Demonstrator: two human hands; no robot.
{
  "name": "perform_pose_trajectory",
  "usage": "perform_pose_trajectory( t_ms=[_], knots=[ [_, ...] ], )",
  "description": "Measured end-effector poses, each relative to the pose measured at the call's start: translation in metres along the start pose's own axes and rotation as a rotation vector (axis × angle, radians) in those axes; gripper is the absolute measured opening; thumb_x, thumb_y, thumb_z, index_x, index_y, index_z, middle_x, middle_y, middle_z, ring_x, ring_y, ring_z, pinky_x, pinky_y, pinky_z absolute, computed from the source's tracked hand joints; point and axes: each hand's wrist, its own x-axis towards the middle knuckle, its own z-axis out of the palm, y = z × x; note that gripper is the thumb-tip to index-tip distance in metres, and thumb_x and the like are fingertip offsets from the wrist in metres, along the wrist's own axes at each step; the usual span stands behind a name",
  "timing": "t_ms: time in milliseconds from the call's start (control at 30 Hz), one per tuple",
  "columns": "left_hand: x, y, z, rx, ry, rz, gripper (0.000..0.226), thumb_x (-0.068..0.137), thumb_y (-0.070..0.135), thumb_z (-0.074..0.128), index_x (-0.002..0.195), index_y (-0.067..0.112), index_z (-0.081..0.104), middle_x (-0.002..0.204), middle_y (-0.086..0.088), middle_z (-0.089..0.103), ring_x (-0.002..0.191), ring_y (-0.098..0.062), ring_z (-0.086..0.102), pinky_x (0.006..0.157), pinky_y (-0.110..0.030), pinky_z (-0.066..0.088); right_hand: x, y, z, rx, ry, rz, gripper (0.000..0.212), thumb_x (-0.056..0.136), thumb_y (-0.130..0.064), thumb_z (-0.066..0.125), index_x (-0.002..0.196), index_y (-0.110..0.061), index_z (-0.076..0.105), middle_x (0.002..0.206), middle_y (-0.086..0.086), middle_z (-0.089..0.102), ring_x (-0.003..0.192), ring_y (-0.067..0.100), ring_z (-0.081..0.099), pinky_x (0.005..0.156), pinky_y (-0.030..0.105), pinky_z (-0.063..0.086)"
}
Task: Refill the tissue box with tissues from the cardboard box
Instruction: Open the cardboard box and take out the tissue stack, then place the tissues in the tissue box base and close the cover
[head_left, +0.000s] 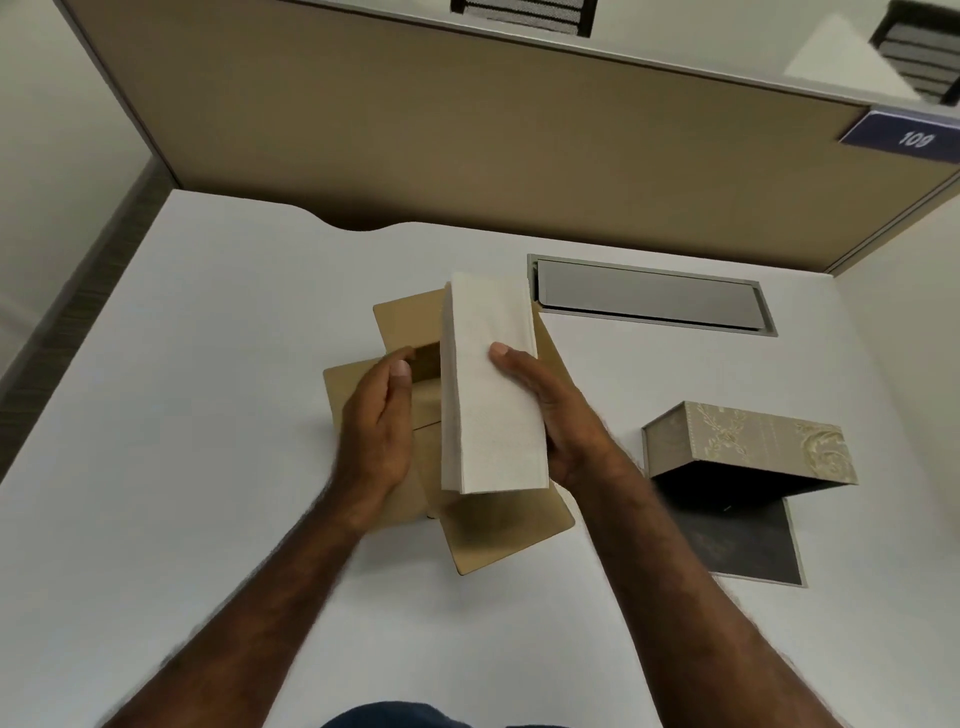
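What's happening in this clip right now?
A person is refilling a tissue box. The right hand holds a white stack of tissues above the open cardboard box on the white desk. The left hand rests on the cardboard box beside the stack. The patterned tissue box lies open to the right, not yet filled.

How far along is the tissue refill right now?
Done: the cardboard box is open and the tissue stack is lifted out above it. In hand: the right hand grips the stack, with the left hand open beside it. Left: the patterned tissue box lies open on the table's right side, with no tissues visible in it.
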Motion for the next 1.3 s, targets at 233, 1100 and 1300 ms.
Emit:
perform_pose_trajectory(
  t_ms=[233,1100,1300],
  knots=[
    [-0.055,0.044,0.032,-0.4,-0.247,-0.262,0.085,0.067,0.096,0.034,0.13,0.046,0.059,0.122,0.017,0.072,0.112,-0.006,0.069,0.092,-0.028,0.056,-0.03,0.0,-0.031,0.13,0.092,-0.062,0.052,0.088,-0.051,0.072,0.129,-0.021,0.065,0.109,0.01,0.078,0.099,0.03,0.079,0.086,0.044,0.065],
    [-0.157,0.074,0.196,-0.465,-0.515,-0.333,0.063,0.078,0.025,0.076,0.134,0.032,0.049,0.123,0.004,0.067,0.121,-0.022,0.066,0.09,-0.041,0.06,-0.134,-0.002,-0.24,0.452,0.187,-0.146,0.067,0.094,-0.023,0.073,0.154,-0.002,0.052,0.149,0.018,0.067,0.138,0.039,0.064,0.117,0.057,0.051],
    [-0.158,0.067,0.219,-0.396,-0.721,-0.383,0.074,0.072,0.03,0.082,0.139,0.026,0.051,0.128,-0.002,0.067,0.123,-0.028,0.064,0.091,-0.038,0.059,-0.155,-0.004,-0.306,0.453,0.238,-0.161,0.04,0.1,-0.018,0.07,0.14,-0.009,0.07,0.132,0.01,0.078,0.123,0.028,0.074,0.103,0.046,0.062]
  ],
)
